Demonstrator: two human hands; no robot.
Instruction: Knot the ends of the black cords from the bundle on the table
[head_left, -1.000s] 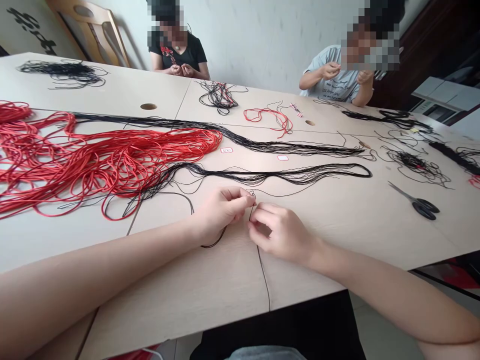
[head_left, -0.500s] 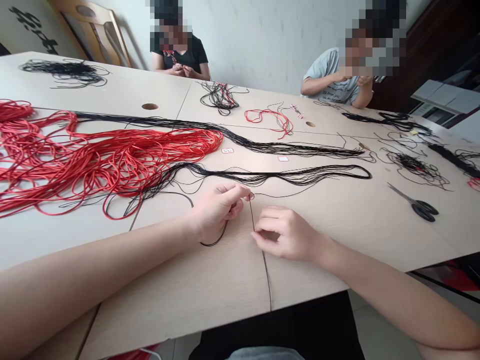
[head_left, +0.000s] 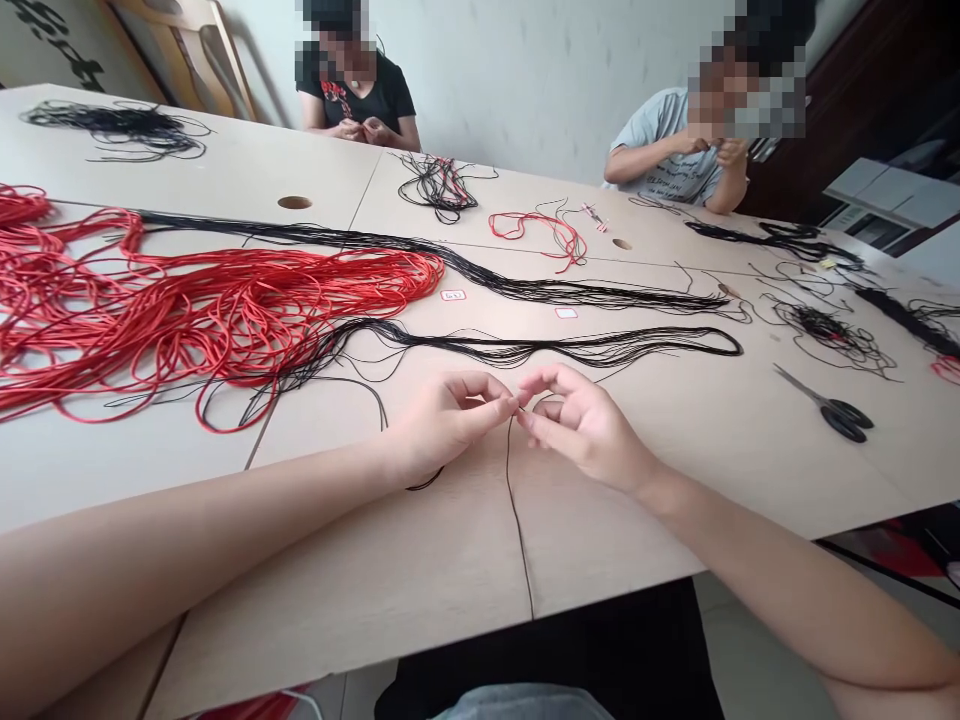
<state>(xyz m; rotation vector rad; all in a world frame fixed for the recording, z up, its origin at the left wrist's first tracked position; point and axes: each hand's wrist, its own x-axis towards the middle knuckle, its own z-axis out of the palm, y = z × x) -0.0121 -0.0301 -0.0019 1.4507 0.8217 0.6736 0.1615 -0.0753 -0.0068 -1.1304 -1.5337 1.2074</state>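
Observation:
My left hand (head_left: 461,420) pinches a thin black cord (head_left: 514,500) between thumb and forefinger, just above the table (head_left: 337,590). Fingertip to fingertip with it, my right hand (head_left: 577,425) closes on the same cord; the small spot between them is mostly hidden by the fingers. One end of the cord hangs down across the table towards its front edge. More black cord shows below my left wrist. Just beyond my hands lies a long bundle of black cords (head_left: 540,345), looped at its right end.
A big heap of red cord (head_left: 247,320) fills the left. Behind runs a second black cord bundle (head_left: 525,287). Scissors (head_left: 832,408) lie at the right, near a tangle of black cord (head_left: 832,335). Two people sit across the table, hands raised at their own work.
My right hand has moved up from lower on the hanging cord to meet my left fingertips. The left hand stays nearly in place, fingers slightly shifted.

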